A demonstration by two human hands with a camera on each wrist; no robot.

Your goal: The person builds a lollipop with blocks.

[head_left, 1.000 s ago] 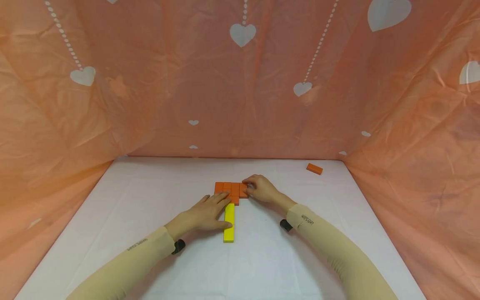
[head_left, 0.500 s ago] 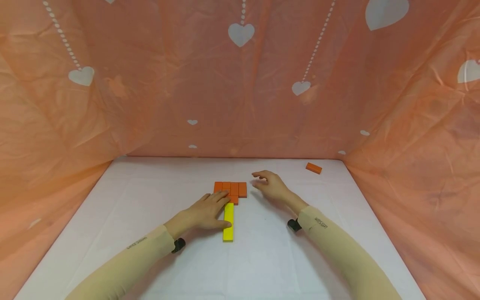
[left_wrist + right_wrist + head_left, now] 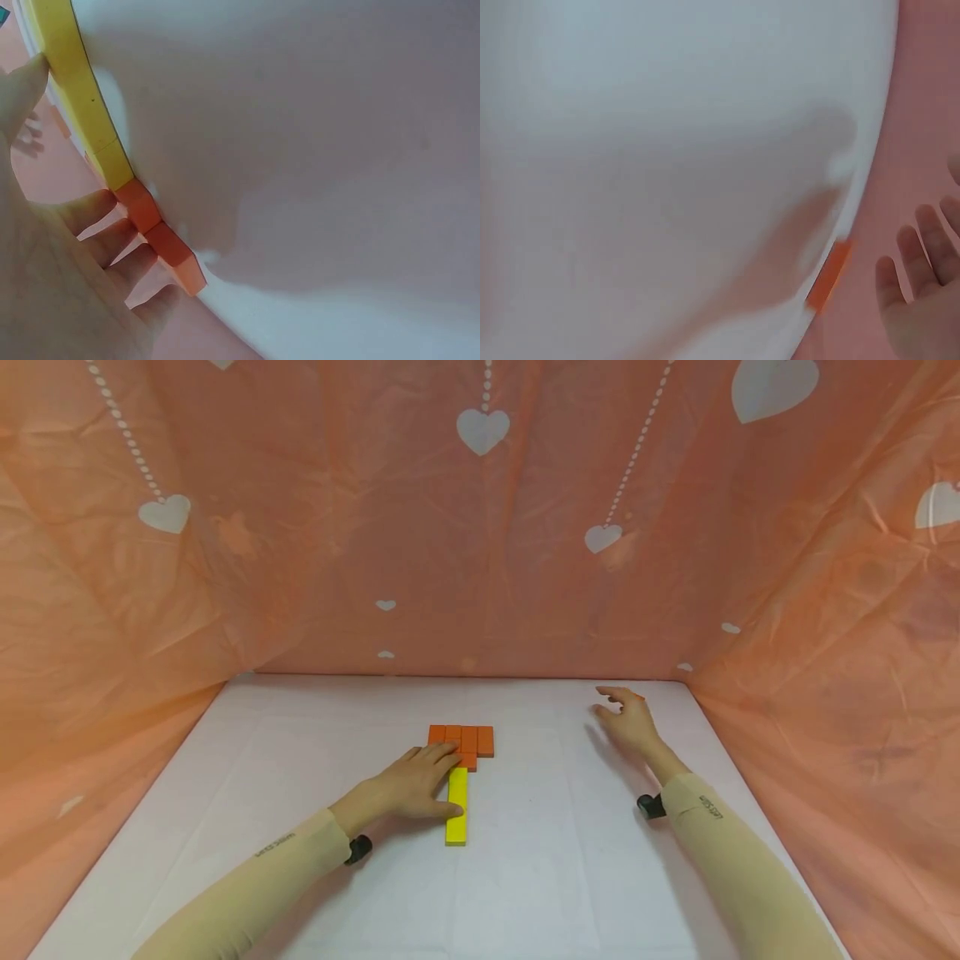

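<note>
My left hand (image 3: 411,785) lies over a flat group of orange blocks (image 3: 469,737) and a yellow strip (image 3: 457,827) joined below them. Its fingertips touch the orange blocks and its thumb rests against the yellow strip, without gripping. In the left wrist view, a seam crosses the yellow strip (image 3: 86,105), and the orange blocks (image 3: 137,208) meet its end; the fingers cover part of the group. At the right, my right hand (image 3: 630,722) is above the table with nothing held, its fingers spread. A loose orange block (image 3: 830,276) is near it, mostly hidden behind it in the head view.
A white cloth-covered table (image 3: 540,877) bears everything. Pinkish-orange curtains (image 3: 480,552) printed with white hearts rise at its back and both sides. A small dark device (image 3: 651,807) sits at my right wrist, and another (image 3: 359,849) at the left.
My right hand has let go of the rightmost orange block in the group and moved right, to the loose orange block at the back. The left hand has stayed in place.
</note>
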